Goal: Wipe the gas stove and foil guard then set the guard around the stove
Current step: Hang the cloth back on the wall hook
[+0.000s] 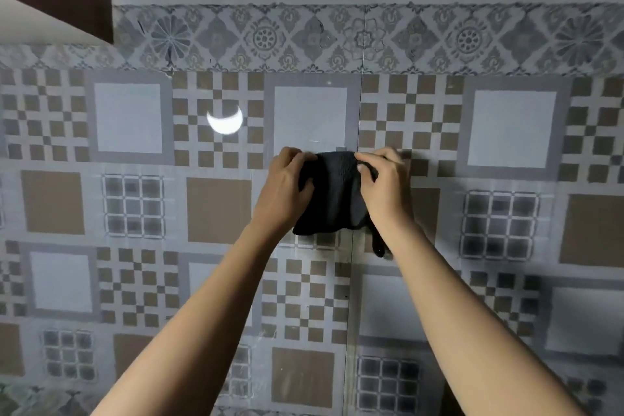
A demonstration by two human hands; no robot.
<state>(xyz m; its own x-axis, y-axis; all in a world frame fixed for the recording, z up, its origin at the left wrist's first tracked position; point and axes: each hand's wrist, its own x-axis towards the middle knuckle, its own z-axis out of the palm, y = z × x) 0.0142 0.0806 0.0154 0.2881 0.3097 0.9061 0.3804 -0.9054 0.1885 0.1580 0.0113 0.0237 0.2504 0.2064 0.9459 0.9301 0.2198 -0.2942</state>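
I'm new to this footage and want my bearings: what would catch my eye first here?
In the centre, the left hand and right hand grip a black cloth by its upper corners, holding it up in front of the patterned wall. Up and to the left of the hands, a bright crescent of light glares on a checkered patch of that wall.

Your left hand [287,179] and right hand [381,179] are side by side in front of the tiled wall [135,206]. The cloth [332,199] hangs between them, each hand pinching its own upper corner. A light spot [225,121] sits on the wall, up-left of your left hand, and the border band [405,37] runs across above everything.
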